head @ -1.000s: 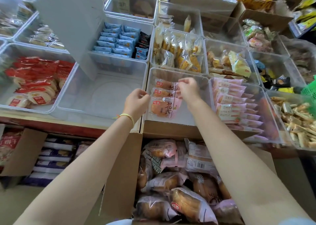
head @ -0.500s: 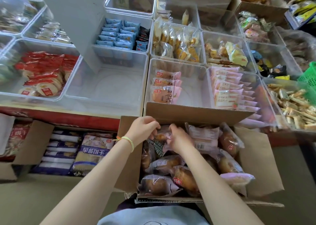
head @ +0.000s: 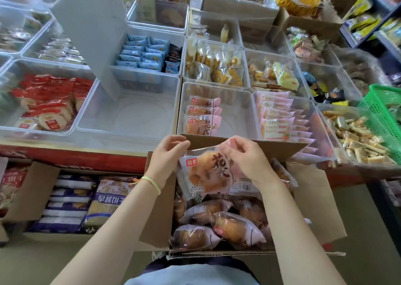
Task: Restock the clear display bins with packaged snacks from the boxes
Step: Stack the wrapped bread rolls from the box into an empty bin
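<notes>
Both hands: left hand (head: 168, 154) and right hand (head: 245, 157) pinch bread packet (head: 206, 172) top corners | bin (head: 238, 102) beyond fingertips | advice: lay flat behind front row

A grey-beige floor (head: 28, 261) is seen below a red-fronted display counter (head: 91, 161), with dark shelving (head: 368, 27) at far right.
</notes>
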A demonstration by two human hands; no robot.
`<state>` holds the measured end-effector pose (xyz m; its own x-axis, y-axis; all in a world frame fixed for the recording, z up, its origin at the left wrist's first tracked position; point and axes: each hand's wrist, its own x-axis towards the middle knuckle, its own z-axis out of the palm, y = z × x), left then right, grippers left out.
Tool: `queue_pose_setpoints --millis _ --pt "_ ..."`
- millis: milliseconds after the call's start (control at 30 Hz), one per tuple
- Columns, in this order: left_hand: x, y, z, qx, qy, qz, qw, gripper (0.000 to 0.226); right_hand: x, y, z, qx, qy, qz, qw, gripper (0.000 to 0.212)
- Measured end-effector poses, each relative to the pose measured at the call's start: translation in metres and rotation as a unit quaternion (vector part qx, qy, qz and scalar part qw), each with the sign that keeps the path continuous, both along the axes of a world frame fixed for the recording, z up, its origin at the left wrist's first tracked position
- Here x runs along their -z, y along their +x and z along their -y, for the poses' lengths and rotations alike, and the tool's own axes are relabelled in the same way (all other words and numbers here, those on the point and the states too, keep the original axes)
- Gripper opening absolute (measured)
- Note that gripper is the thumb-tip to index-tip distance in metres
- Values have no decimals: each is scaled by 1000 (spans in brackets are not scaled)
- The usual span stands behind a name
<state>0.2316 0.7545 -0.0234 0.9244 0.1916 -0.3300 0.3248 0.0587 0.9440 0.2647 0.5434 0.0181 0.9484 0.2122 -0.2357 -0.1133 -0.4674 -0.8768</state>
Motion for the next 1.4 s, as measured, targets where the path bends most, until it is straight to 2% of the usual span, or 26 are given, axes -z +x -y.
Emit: queue_pose_setpoints --millis 67,133,233,300,400,567,700,833,967,1067,1167,1267,1400 --pt "-17 4 0 9 -137 -4 991 42 -16 1 -2 55 67 15 996 39" --pt "-30 5 1 38 -193 19 980 49 -28 4 -8 105 107 35 988 45" --pt "-47 6 9 58 -189 64 978 40 -42 8 -17 169 162 32 972 36" --pt "-55 8 10 40 -184 74 979 39 -47 10 -22 186 168 33 968 29" --pt "-59 12 6 -11 -185 77 980 24 -48 15 -26 203 168 31 964 26" --pt "-57 22 0 -90 -152 70 982 21 -52 24 -24 142 214 -19 966 27" --pt "-65 30 -5 -87 -144 102 981 20 -54 34 -20 168 186 32 968 22" --pt "-75 62 -17 -64 -62 146 985 15 -62 63 -11 176 175 52 967 19" --pt "-82 110 -27 -58 64 177 980 11 -66 108 -2 167 121 103 973 16" --pt "-61 138 -30 -23 186 164 968 12 -46 135 0 136 37 122 982 13" --pt "-20 152 -30 30 326 110 938 15 -16 153 -3 97 -65 78 990 15" --pt "11 158 -29 93 402 43 910 9 14 167 -7 57 -158 15 986 14" --pt "33 163 -25 185 518 -30 835 22 47 184 -12 -1 -277 -69 958 20"
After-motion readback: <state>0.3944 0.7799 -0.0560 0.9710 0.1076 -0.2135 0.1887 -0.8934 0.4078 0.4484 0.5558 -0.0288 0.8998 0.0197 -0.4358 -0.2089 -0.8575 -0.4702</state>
